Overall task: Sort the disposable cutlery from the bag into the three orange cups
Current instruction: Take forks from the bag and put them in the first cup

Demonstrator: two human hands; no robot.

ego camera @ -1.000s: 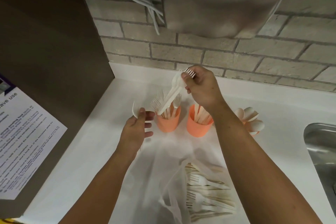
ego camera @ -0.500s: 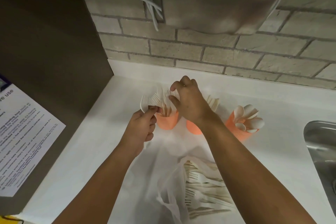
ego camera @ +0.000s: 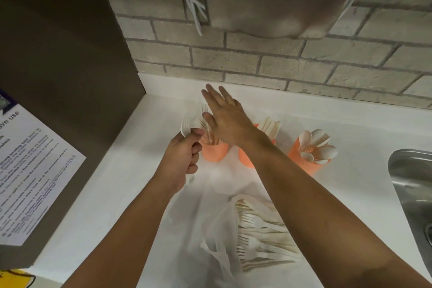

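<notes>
One white plastic fork point(ego camera: 185, 125) is the piece in hand, and I read the view from left to right. The left hand point(ego camera: 184, 156) is clenched round this fork. The tines are up and lean slightly left, the handle runs down through the fist, and its tail shows below the hand. The long axis is near upright.

Just to the right stands the left orange plastic cup point(ego camera: 214, 152), holding forks with their tines up. The right hand point(ego camera: 224, 117) is released and grasps nothing, fingers straight, palm down over those tines. I cannot tell whether it touches them.

The middle orange plastic cup point(ego camera: 245, 159), partly hidden by the right forearm, holds cream plastic knives point(ego camera: 268, 126). The right orange plastic cup point(ego camera: 299, 159) holds cream plastic spoons point(ego camera: 315, 145), bowls up.

Nearer me on the white bench point(ego camera: 112, 206) lies the translucent plastic bag point(ego camera: 210, 236). The loose cutlery point(ego camera: 261, 234) in it lies flat, long axes across the view, fork tines pointing left. A steel sink point(ego camera: 411, 170) closes the right edge.

I judge that the coming move turns on one relation. The held fork sits just left of the fork cup's mouth and is already aligned with it. The left hand, being nearer, need only shift right and lower the fork handle first.
</notes>
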